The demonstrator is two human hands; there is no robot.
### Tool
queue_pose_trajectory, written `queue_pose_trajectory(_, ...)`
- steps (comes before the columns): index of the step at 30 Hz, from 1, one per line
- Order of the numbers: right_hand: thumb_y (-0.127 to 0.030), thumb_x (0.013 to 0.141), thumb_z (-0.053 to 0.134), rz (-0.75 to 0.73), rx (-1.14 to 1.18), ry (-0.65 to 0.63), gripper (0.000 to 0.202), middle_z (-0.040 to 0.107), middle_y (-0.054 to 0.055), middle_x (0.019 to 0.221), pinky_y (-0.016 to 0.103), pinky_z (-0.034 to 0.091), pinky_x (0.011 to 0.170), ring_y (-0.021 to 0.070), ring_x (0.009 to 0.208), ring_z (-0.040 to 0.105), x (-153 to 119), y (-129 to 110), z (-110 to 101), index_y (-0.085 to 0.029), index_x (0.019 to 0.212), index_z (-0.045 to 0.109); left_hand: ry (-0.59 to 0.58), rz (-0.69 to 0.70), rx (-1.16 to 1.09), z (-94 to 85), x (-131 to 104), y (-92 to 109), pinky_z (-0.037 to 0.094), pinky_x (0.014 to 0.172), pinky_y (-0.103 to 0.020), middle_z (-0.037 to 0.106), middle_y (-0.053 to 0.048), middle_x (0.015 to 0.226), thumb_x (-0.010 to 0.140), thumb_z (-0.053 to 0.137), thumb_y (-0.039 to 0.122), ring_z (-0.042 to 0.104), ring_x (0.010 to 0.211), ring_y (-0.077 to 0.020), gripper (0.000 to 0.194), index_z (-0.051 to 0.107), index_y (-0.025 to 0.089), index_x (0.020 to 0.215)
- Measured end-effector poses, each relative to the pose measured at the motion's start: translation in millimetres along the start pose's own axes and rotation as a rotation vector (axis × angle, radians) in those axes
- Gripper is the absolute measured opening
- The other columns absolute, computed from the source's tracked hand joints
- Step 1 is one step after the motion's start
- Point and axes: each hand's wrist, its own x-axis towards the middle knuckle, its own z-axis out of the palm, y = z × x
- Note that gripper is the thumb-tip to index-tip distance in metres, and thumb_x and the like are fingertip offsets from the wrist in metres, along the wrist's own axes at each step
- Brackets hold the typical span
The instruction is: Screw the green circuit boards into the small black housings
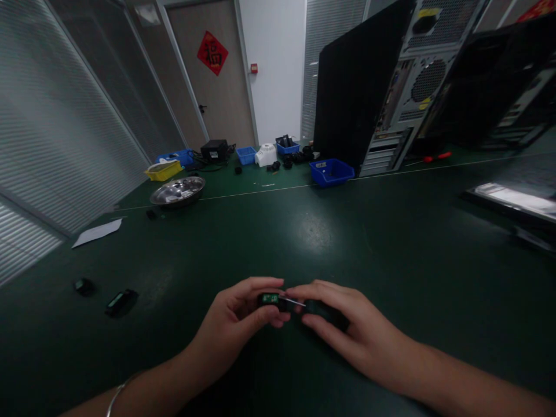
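The left hand (245, 313) pinches a small green-and-black part (270, 299), nearer than the steel bowl (191, 197) and to its right; the right hand (347, 315) curls round a thin-shafted tool (295, 302) pointing at the part. Behind the bowl, a yellow basket (164, 172) sits on the surface (347, 243); beyond, a door (217, 101).

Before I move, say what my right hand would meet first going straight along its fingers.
Most likely the left hand, which holds a green circuit board; whether the hands touch is unclear.

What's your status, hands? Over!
Left hand: holding small black-and-green device. Right hand: holding thin silver-shafted tool. Two small dark pieces: left, apart from hands.
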Motion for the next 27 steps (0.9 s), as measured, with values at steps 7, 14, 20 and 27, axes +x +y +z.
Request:
queue_pose_trajectory(7, -0.011, 0.092, 0.057, -0.020, 0.040, 0.004, 0.038, 0.069, 0.004, 0.108, 0.030, 0.051, 0.086, 0.0165, 0.098, 0.066, -1.1, -4.3, -2.3, -0.025, 0.128, 0.057, -0.062, 0.129, 0.005, -4.5, 2.4, -7.8, 0.050, 0.081, -0.029, 0.068, -0.003, 0.102, 0.081, 0.072, 0.013, 0.064, 0.093, -0.0165, 0.014, 0.067, 0.020, 0.092)
queue_pose_trajectory(14, -0.014, 0.091, 0.058, -0.049, -0.002, -0.042, 0.041, 0.069, 0.009, 0.116, 0.031, 0.053, 0.085, 0.0206, 0.104, 0.066, -5.9, -4.7, -4.6, -0.022, 0.131, 0.056, -0.026, 0.111, 0.008, -3.9, 3.8, -6.1, 0.050, 0.078, -0.029, 0.061, -0.003, 0.110, 0.083, 0.069, 0.015, 0.064, 0.088, -0.0162, 0.033, 0.061, 0.026, 0.112)
queue_pose_trajectory(20, -0.013, 0.092, 0.057, -0.027, 0.012, -0.073, 0.046, 0.069, 0.008, 0.116, 0.032, 0.052, 0.088, 0.0197, 0.103, 0.065, -4.6, -5.2, -5.0, -0.025, 0.137, 0.052, -0.039, 0.065, -0.108, -0.6, 3.5, -1.9, 0.051, 0.090, -0.038, 0.064, -0.009, 0.126, 0.087, 0.065, 0.016, 0.067, 0.102, -0.0222, 0.015, 0.056, 0.021, 0.097)
queue_pose_trajectory(27, -0.013, 0.093, 0.056, -0.026, -0.003, -0.059, 0.045, 0.068, 0.008, 0.114, 0.033, 0.053, 0.085, 0.0206, 0.101, 0.065, -4.1, -2.6, -2.7, -0.026, 0.136, 0.052, -0.066, 0.126, 0.056, -5.1, -0.4, -0.7, 0.041, 0.107, -0.038, 0.057, -0.008, 0.139, 0.094, 0.053, 0.018, 0.054, 0.126, -0.0229, 0.022, 0.065, 0.022, 0.112)
